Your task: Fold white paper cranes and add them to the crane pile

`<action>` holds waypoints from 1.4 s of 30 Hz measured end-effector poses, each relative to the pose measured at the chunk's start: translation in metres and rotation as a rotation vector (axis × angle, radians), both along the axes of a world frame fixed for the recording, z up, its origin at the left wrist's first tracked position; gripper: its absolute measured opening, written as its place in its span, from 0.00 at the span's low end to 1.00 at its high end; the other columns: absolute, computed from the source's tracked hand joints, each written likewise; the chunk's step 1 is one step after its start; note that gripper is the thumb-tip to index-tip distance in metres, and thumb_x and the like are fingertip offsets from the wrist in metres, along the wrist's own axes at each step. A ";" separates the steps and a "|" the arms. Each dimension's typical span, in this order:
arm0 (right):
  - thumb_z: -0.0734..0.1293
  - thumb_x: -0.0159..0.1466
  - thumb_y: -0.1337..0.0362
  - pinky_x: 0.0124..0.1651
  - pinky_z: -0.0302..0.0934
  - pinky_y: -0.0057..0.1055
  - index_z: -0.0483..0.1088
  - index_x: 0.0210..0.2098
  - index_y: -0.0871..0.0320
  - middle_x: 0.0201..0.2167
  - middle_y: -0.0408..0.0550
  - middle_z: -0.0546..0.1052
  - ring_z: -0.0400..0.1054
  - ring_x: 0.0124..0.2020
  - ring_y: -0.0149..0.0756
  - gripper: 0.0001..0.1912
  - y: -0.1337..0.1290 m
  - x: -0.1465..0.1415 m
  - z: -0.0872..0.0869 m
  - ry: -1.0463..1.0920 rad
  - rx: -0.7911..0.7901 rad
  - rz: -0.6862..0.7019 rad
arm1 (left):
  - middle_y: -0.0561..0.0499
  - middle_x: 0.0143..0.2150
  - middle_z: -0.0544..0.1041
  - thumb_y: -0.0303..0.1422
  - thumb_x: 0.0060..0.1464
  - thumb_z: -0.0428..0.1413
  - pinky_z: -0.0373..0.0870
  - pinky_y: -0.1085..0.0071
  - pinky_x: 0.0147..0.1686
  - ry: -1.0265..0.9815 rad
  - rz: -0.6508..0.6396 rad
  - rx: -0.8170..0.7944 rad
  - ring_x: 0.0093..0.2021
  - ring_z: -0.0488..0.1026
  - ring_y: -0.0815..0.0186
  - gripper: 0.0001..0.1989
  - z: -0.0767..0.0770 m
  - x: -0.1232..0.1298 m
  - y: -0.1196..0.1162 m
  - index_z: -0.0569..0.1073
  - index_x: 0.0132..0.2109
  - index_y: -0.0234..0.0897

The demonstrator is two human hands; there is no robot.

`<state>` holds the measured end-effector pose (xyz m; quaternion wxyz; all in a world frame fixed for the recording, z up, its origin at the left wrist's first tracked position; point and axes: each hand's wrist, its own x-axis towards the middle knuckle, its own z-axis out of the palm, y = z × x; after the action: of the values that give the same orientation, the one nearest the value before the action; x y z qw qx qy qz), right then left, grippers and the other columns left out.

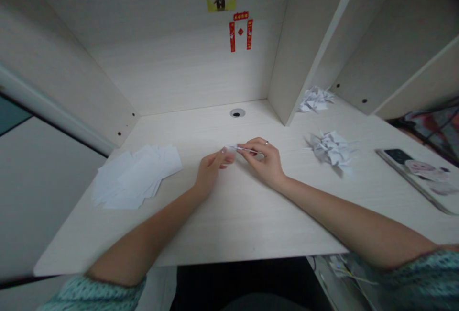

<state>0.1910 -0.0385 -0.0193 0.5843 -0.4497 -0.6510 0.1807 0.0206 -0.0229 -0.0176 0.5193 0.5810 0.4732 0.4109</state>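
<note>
Over the middle of the desk (229, 225), my two hands meet at a small folded piece of white paper (247, 149). My left hand (214, 165) is closed, thumb and fingers pinching the left end of the paper. My right hand (263, 160), with a ring on one finger, grips the other side between thumb and fingertips. Much of the paper is hidden by the fingers, and its exact folds are too small and blurred to tell. To the left of my left hand lies a loose stack of white paper sheets (136, 177).
Right of my right hand is a heap of folded white paper pieces (333, 148). A second heap (315, 99) sits behind it by the upright divider (311, 48). A phone (419, 177) lies at the far right. A round cable hole (237, 113) is near the back panel.
</note>
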 end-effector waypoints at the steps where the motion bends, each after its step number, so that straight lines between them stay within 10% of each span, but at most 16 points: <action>1: 0.67 0.60 0.62 0.31 0.62 0.30 0.77 0.37 0.52 0.30 0.46 0.74 0.67 0.31 0.32 0.08 0.000 0.000 0.000 -0.001 0.016 -0.005 | 0.45 0.38 0.80 0.50 0.54 0.50 0.69 0.68 0.39 0.015 -0.046 0.007 0.39 0.76 0.61 0.23 0.001 0.001 -0.002 0.79 0.39 0.35; 17: 0.64 0.57 0.74 0.48 0.60 0.42 0.60 0.60 0.51 0.42 0.51 0.70 0.61 0.44 0.42 0.31 0.005 0.007 -0.003 -0.519 0.117 0.238 | 0.47 0.34 0.80 0.46 0.49 0.57 0.69 0.72 0.32 -0.108 0.089 -0.027 0.37 0.76 0.63 0.17 -0.001 0.000 0.006 0.77 0.37 0.37; 42: 0.69 0.58 0.62 0.45 0.62 0.38 0.77 0.37 0.49 0.36 0.47 0.73 0.67 0.40 0.38 0.07 0.006 0.008 -0.007 -0.132 0.044 0.204 | 0.51 0.33 0.80 0.44 0.52 0.54 0.67 0.72 0.35 0.059 -0.027 0.084 0.36 0.73 0.65 0.15 -0.002 0.001 0.002 0.79 0.33 0.38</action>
<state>0.1991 -0.0326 -0.0262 0.5284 -0.3790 -0.7343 0.1947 0.0212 -0.0205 -0.0192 0.4856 0.6204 0.4628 0.4063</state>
